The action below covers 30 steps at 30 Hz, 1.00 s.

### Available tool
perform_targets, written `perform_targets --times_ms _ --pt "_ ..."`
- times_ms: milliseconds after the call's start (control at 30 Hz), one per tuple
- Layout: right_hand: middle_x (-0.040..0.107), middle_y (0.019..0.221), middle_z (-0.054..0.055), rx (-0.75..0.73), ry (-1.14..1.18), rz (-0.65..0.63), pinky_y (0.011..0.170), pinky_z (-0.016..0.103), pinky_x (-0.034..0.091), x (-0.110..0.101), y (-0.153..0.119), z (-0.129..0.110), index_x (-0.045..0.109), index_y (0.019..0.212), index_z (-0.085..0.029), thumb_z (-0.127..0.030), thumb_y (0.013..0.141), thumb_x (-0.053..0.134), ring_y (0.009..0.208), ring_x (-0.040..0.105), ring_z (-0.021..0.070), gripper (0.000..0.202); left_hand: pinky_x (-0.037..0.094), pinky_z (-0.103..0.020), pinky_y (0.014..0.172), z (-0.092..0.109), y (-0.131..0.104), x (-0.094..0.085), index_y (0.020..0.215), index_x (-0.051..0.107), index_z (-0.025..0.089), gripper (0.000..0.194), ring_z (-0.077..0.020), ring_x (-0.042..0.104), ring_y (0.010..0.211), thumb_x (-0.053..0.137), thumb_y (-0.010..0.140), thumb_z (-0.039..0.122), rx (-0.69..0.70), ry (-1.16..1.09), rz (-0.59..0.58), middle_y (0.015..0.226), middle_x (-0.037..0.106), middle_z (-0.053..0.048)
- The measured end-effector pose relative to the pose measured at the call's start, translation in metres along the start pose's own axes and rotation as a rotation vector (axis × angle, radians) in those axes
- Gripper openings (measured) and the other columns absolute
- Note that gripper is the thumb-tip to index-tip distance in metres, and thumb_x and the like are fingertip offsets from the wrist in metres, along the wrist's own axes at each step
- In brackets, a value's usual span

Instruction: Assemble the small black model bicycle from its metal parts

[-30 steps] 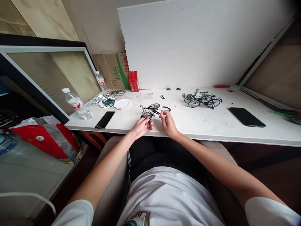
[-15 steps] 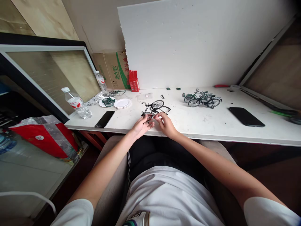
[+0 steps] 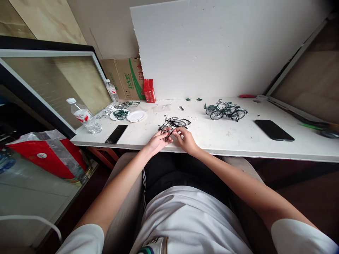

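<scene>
Your left hand point(image 3: 158, 141), right hand point(image 3: 185, 139): black model bicycle point(image 3: 172, 124) with silver spokes. At 2 o'clock of it, green-and-black finished bicycles point(image 3: 225, 110). At 9, black phone point(image 3: 116, 134). At 10, white plates point(image 3: 136, 116), clear bottle point(image 3: 83, 116) with red-white label. At 11, red carton point(image 3: 149, 91), brown box point(image 3: 124, 79) with green stripe. White table point(image 3: 227, 135) throughout.

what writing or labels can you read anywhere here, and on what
Cardboard box: large green printed characters, too blurred to read.
Water bottle: red and white label, print too small to read.
Red carton: no legible text.
Red bag: round white logo, unreadable.
Nothing else carries readable text.
</scene>
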State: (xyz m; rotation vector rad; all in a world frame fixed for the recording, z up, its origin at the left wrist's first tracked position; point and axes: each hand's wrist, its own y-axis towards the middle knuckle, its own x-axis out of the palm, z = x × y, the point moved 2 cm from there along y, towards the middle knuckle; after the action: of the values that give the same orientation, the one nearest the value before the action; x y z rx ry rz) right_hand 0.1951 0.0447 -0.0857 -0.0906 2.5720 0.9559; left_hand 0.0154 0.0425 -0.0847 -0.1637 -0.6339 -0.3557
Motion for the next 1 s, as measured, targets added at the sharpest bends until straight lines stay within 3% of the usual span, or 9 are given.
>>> perform_targets --times_ms 267,433,700,867,1000 --pt "0.072 0.101 0.008 -0.035 -0.008 0.106 0.083 0.042 0.052 -0.001 -0.002 -0.002 0.065 0.099 -0.025 -0.056 0.109 0.052 0.095 0.065 0.0246 0.035 0.058 -0.037 0.084 0.0 0.001 0.003 0.134 0.064 0.022 0.035 -0.0161 0.063 0.079 0.066 0.101 0.033 0.048 0.133 -0.118 0.1 0.067 -0.005" --pt "0.072 0.105 0.008 -0.009 0.037 0.168 0.087 0.042 0.052 -0.003 -0.002 -0.001 0.064 0.103 -0.025 -0.054 0.109 0.053 0.101 0.067 0.025 0.031 0.056 -0.033 0.077 0.006 -0.004 0.008 0.144 0.063 0.02 0.048 -0.0152 0.059 0.073 0.067 0.101 0.041 -0.018 0.143 -0.152 0.093 0.063 -0.005" --pt "0.07 0.106 0.008 -0.012 0.047 0.199 0.088 0.042 0.053 -0.006 -0.003 -0.004 0.062 0.105 -0.026 -0.055 0.11 0.052 0.101 0.067 0.025 0.031 0.044 -0.024 0.056 0.01 -0.008 0.005 0.141 0.063 0.02 0.057 -0.0117 0.043 0.058 0.067 0.1 0.059 -0.141 0.252 -0.262 0.073 0.048 0.002" --pt "0.07 0.105 0.008 -0.019 0.034 0.193 0.087 0.042 0.053 -0.006 -0.003 -0.004 0.062 0.104 -0.026 -0.054 0.11 0.051 0.1 0.066 0.0247 0.031 0.043 -0.024 0.056 0.013 -0.01 0.004 0.138 0.065 0.017 0.053 -0.0117 0.037 0.055 0.057 0.105 0.059 -0.134 0.2 -0.279 0.066 0.043 0.004" --pt "0.071 0.104 0.008 -0.028 0.026 0.185 0.086 0.042 0.053 -0.006 -0.003 -0.006 0.063 0.104 -0.026 -0.054 0.11 0.051 0.099 0.066 0.0248 0.032 0.049 -0.026 0.065 0.011 -0.008 0.002 0.138 0.066 0.019 0.045 -0.0126 0.046 0.06 0.065 0.103 0.048 -0.102 0.193 -0.271 0.07 0.051 0.002"
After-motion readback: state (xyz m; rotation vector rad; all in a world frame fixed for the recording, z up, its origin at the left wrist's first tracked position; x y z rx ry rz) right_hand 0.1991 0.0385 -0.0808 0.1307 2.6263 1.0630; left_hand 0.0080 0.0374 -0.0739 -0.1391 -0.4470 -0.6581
